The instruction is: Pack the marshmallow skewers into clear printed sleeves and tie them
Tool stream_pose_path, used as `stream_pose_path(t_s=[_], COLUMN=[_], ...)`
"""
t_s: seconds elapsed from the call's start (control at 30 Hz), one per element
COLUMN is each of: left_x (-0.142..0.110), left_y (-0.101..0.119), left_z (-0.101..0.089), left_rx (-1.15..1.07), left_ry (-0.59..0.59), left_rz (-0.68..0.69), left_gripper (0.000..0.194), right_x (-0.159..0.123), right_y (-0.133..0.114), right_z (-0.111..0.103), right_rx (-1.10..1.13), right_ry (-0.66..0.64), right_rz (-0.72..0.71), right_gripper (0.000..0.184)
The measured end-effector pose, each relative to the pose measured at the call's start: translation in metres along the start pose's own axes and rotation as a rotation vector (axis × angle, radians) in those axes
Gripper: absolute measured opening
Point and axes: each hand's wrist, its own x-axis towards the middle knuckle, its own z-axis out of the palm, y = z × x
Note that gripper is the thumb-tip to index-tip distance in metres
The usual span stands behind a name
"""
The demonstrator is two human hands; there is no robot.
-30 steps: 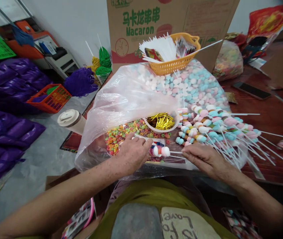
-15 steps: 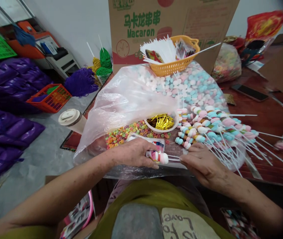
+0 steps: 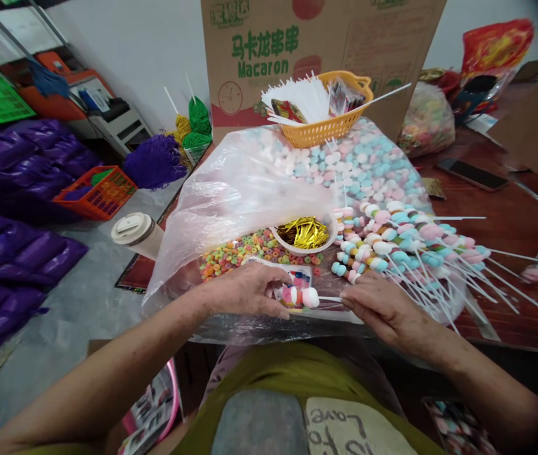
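My right hand [image 3: 382, 306] is closed, pinching the white stick [image 3: 329, 299] of a marshmallow skewer [image 3: 307, 297]. Pink and white marshmallows with coloured rings are threaded on it, and it lies level, pointing left. My left hand [image 3: 250, 289] curls round the candy end, thumb below and fingers above; its grip is partly hidden. Under that hand lies a printed clear wrapper [image 3: 303, 275]. Just beyond are loose fruit-coloured candy rings [image 3: 245, 249] and a white bowl [image 3: 329, 242] of gold twist ties [image 3: 304, 232]. To the right is a pile of marshmallow skewers [image 3: 406, 237], sticks pointing right.
A large clear plastic bag [image 3: 231, 183] of pastel marshmallows covers the table middle, with a yellow basket [image 3: 328, 129] of white sticks on it. A lidded cup [image 3: 137, 234] stands at the left edge. A phone [image 3: 472, 173] lies at right; a cardboard box [image 3: 259, 82] stands behind.
The left fingers have loosened and shifted slightly left, showing more of the marshmallow skewer. My right hand keeps the stick, with only one stick line now visible. The view has shifted slightly.
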Motion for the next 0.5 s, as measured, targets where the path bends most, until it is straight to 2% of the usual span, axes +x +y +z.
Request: stream_pose_path(t_s=[0.17,0.3,0.43,0.5], left_x=[-0.002,-0.003,0.002,0.005], left_y=[0.005,0.008,0.003,0.001], left_z=[0.005,0.009,0.016,0.019], left_rx=[0.119,0.082,0.048,0.038], left_ry=[0.044,0.103,0.247,0.243], left_rz=[0.095,0.127,0.19,0.186], left_gripper=[0.035,0.035,0.032,0.031], right_x=[0.0,-0.002,-0.002,-0.001], right_y=[-0.004,-0.004,-0.008,-0.012], right_z=[-0.008,-0.013,-0.004,0.002], right_rx=[-0.02,0.04,0.081,0.066], right_ry=[-0.046,-0.033,0.007,-0.004], right_rz=[-0.02,0.04,0.066,0.032], right_gripper=[0.023,0.019,0.018,0.019])
